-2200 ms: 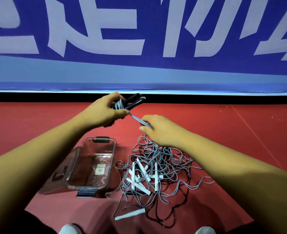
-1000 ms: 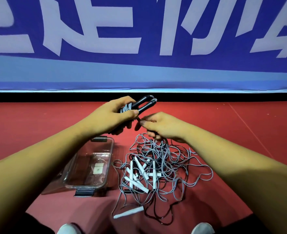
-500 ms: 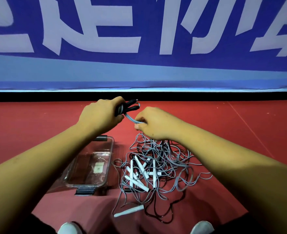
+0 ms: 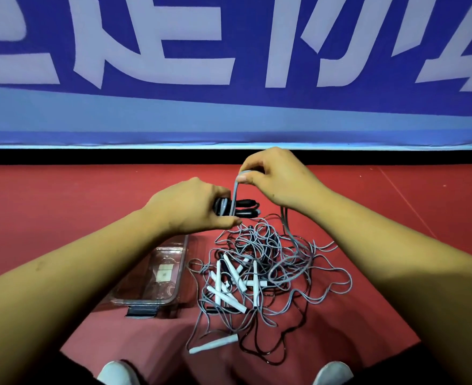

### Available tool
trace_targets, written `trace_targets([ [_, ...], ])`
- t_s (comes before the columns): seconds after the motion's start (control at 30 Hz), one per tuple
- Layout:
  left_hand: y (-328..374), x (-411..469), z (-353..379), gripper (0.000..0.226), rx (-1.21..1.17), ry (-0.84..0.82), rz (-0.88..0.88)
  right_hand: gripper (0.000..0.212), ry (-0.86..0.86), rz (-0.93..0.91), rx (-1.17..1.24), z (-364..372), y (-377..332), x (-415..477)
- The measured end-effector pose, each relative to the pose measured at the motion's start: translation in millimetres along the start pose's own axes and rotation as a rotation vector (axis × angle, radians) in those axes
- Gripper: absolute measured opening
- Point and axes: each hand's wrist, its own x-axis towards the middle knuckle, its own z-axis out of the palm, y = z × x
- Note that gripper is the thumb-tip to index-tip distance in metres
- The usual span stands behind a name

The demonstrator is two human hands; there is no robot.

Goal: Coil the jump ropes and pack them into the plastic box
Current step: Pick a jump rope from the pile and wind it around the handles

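Observation:
My left hand [image 4: 190, 208] grips two black jump-rope handles [image 4: 246, 208] with grey cord wound round them. My right hand [image 4: 279, 177] pinches that grey cord [image 4: 235, 194] just above the handles, and the cord trails down from it into the heap. A tangled pile of grey and black jump ropes [image 4: 262, 270] with several white handles lies on the red floor below both hands. One white handle [image 4: 214, 344] lies apart at the front of the pile. The clear plastic box [image 4: 173, 298] stands open left of the pile, partly hidden by my left forearm.
A blue banner with white characters [image 4: 234, 65] runs along the back, with a black strip under it. Red floor [image 4: 62, 207] spreads to both sides. My two white shoe tips [image 4: 118, 372] show at the bottom edge.
My right hand has risen from beside the handles to above them, drawing the grey cord up over the bundle. My left hand dropped slightly with the handles.

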Motion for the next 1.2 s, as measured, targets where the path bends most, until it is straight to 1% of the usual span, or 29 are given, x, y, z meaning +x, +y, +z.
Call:
trace_targets([
  [0.07, 2, -3, -3, 0.024, -0.072, -0.039, 0.056, 0.01, -0.021, 0.001, 0.075, -4, 2, 0],
  [0.13, 1, -8, -5, 0.019, -0.17, -0.045, 0.129, 0.01, -0.072, 0.024, 0.187, -6, 5, -2],
  [0.2, 0, -11, -6, 0.028, -0.276, 0.03, 0.19, 0.009, -0.161, 0.098, 0.324, -5, 12, -7],
  [0.27, 2, -13, -5, 0.031, -0.387, 0.106, 0.196, 0.022, -0.235, 0.217, 0.5, 1, 22, -12],
  [0.33, 6, -13, -4, 0.029, -0.525, 0.132, 0.153, 0.036, -0.28, 0.3, 0.615, 7, 27, -17],
  [0.43, 10, -12, -3, 0.038, -0.817, 0.101, 0.064, 0.037, -0.356, 0.282, 0.602, 17, 24, -20],
  [0.47, 9, -10, -3, 0.038, -0.896, 0.108, 0.044, 0.035, -0.381, 0.273, 0.587, 19, 22, -20],
  [0.57, 0, -4, -7, 0.034, -0.997, 0.178, -0.048, 0.027, -0.424, 0.26, 0.532, 23, 14, -20],
  [0.67, -13, 0, -10, 0.023, -0.897, 0.205, -0.131, 0.032, -0.38, 0.25, 0.487, 25, 8, -21],
  [0.77, -22, 0, -13, 0.023, -0.726, 0.215, -0.155, 0.032, -0.297, 0.156, 0.269, 24, 0, -22],
  [0.9, -32, 1, -11, 0.026, -0.48, 0.261, -0.177, 0.019, -0.268, 0.037, 0.113, 20, -12, -22],
  [0.97, -35, 2, -8, 0.029, -0.405, 0.248, -0.189, 0.018, -0.258, -0.024, 0.012, 20, -18, -23],
  [1.07, -34, 3, -2, 0.03, -0.163, 0.189, -0.182, 0.032, -0.24, -0.087, -0.099, 19, -30, -26],
  [1.1, -32, 2, -2, 0.028, -0.084, 0.146, -0.167, 0.032, -0.229, -0.103, -0.137, 17, -33, -27],
  [1.2, -23, 0, -2, 0.016, -0.001, -0.008, -0.106, 0.019, -0.159, -0.1, -0.211, 11, -33, -26],
])
